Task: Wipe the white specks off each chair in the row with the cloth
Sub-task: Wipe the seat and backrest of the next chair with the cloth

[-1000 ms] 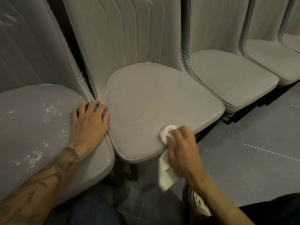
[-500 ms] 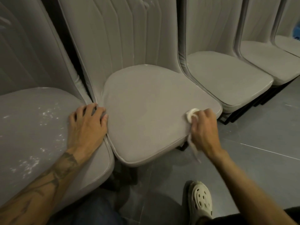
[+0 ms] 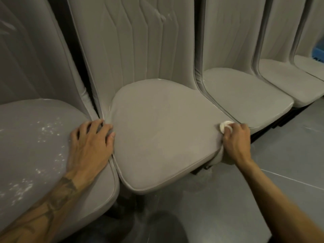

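Observation:
A row of grey padded chairs runs left to right. The middle chair's seat looks free of specks. My right hand is shut on a white cloth, pressing it onto that seat's right front corner. My left hand lies flat, fingers spread, on the right edge of the left chair's seat, which carries scattered white specks. A few white marks show high on the middle chair's backrest.
Two more grey chairs stand to the right, their seats touching in a row. Grey tiled floor lies in front and to the right. Something blue sits at the far right edge.
My right hand has swept the cloth from the front edge of the middle seat to its right front corner. My left hand has stayed in place.

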